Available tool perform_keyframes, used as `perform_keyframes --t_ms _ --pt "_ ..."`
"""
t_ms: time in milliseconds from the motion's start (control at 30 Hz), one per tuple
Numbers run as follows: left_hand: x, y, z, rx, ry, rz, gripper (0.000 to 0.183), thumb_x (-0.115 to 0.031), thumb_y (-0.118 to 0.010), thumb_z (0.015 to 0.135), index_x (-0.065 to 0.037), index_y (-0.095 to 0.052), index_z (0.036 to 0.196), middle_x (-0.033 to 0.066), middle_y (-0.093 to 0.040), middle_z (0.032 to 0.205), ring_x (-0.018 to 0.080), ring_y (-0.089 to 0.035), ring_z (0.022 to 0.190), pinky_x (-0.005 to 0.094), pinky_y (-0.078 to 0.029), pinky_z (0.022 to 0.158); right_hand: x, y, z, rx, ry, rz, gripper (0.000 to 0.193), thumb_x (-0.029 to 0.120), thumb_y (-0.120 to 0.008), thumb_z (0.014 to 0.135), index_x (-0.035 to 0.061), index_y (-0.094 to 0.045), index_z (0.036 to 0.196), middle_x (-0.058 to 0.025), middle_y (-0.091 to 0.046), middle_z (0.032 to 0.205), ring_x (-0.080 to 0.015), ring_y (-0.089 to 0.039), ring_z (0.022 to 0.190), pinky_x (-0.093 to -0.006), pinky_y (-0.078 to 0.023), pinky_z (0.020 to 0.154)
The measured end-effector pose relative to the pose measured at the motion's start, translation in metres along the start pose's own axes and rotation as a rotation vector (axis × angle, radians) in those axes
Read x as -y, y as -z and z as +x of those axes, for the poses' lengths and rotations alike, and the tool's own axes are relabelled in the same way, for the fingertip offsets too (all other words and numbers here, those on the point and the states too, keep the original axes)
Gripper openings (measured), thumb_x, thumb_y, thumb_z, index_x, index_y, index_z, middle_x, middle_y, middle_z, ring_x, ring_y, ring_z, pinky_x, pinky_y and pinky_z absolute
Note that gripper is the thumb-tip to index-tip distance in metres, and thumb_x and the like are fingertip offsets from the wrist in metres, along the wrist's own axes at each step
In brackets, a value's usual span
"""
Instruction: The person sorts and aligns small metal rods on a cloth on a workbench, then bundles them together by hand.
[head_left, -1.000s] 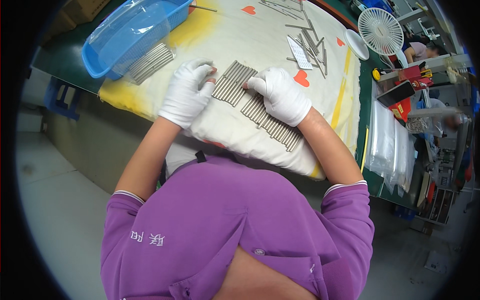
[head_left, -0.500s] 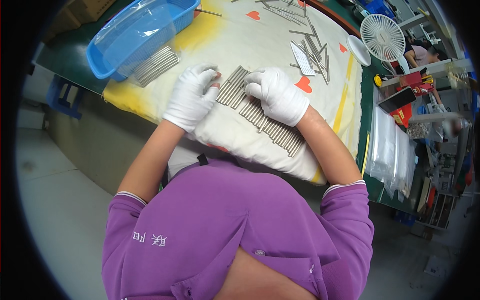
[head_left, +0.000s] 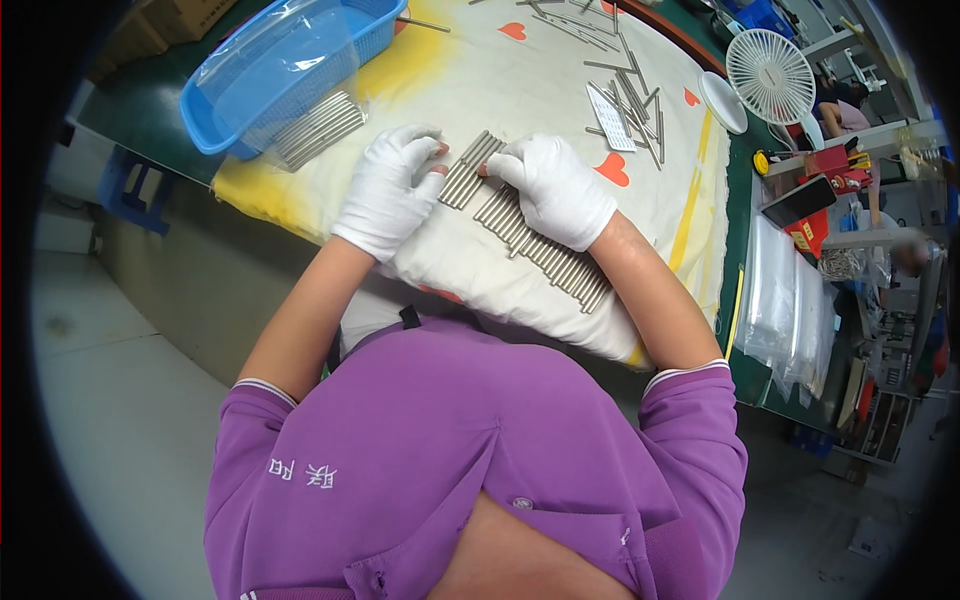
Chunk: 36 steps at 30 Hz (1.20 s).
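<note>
Both my hands wear white gloves with some fingertips bare. My left hand (head_left: 388, 195) is at the left side of a small group of metal rods (head_left: 463, 183), its thumb and forefinger apart with nothing seen between them. My right hand (head_left: 555, 195) reaches over from the right, fingers curled together and tips at the right edge of that group; the exact grip is partly hidden. Below and partly under the right hand lies a longer slanting row of metal rods (head_left: 562, 268), side by side. A gap separates this row from the small group.
A white padded cloth (head_left: 470, 270) covers the table. Loose rods (head_left: 630, 95) lie scattered at the far right beside a white card (head_left: 610, 118). At the far left are a blue basket (head_left: 215, 132) and a bag of rods (head_left: 322, 132). A white fan (head_left: 770, 78) and plastic bags (head_left: 775, 290) stand right.
My right fingertips have shifted slightly left and down along the small group. The group looks narrower, and its gap from the longer row has widened. My left hand has hardly moved.
</note>
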<state>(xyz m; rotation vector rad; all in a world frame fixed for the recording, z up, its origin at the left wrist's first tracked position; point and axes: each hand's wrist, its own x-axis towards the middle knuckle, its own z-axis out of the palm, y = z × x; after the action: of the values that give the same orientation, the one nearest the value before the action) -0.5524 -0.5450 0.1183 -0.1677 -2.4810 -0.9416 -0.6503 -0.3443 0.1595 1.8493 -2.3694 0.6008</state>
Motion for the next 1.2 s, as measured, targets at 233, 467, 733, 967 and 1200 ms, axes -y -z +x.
perform_keyframes --t_ms 233,467,733,967,1200 --pt "-0.016 0.005 0.007 0.044 -0.073 0.132 0.025 -0.014 -0.071 0.071 -0.004 -0.062 0.092 0.0127 -0.061 0.106 0.0311 -0.058 0.098 0.0383 -0.046 0.087 0.004 0.003 -0.002 -0.058 -0.025 -0.017 0.023 -0.003 -0.053 0.066 0.0055 -0.062 0.086 -0.0132 -0.061 0.081 -0.0349 -0.058 0.079 -0.0438 -0.047 0.069" --pt "-0.029 -0.006 0.042 0.251 0.132 0.352 0.02 -0.013 -0.067 0.072 -0.004 -0.064 0.089 0.0153 -0.062 0.092 0.0334 -0.059 0.089 0.0403 -0.048 0.079 -0.005 0.0 -0.007 -0.071 -0.039 0.021 0.019 0.002 -0.055 0.07 0.0075 -0.065 0.086 -0.0127 -0.062 0.084 -0.0337 -0.059 0.081 -0.043 -0.047 0.072" --pt "0.007 -0.05 0.124 0.166 -0.247 0.42 0.015 -0.013 -0.067 0.074 -0.005 -0.065 0.087 0.014 -0.062 0.089 0.0341 -0.06 0.087 0.0415 -0.049 0.078 -0.003 -0.006 -0.009 -0.086 -0.007 0.031 0.019 0.006 -0.056 0.07 0.0093 -0.066 0.086 -0.0106 -0.062 0.088 -0.0331 -0.059 0.083 -0.0423 -0.049 0.074" --pt "-0.031 -0.039 0.073 0.17 -0.062 0.218 0.013 -0.008 -0.063 0.078 -0.003 -0.067 0.088 0.0187 -0.062 0.086 0.0356 -0.06 0.081 0.0409 -0.049 0.073 -0.007 -0.011 -0.019 -0.079 -0.075 0.008 0.023 0.006 -0.056 0.068 0.0075 -0.066 0.089 -0.0112 -0.063 0.092 -0.0333 -0.058 0.089 -0.0435 -0.049 0.078" --pt "-0.052 -0.017 0.014 0.241 0.032 0.115 0.022 -0.018 -0.065 0.079 0.002 -0.064 0.089 0.0221 -0.06 0.082 0.0373 -0.06 0.08 0.0439 -0.049 0.073 0.0 0.058 -0.07 0.089 -0.12 0.054 0.059 -0.001 -0.059 0.058 0.0041 -0.058 0.116 -0.0172 -0.054 0.121 -0.0358 -0.051 0.112 -0.0402 -0.043 0.097"
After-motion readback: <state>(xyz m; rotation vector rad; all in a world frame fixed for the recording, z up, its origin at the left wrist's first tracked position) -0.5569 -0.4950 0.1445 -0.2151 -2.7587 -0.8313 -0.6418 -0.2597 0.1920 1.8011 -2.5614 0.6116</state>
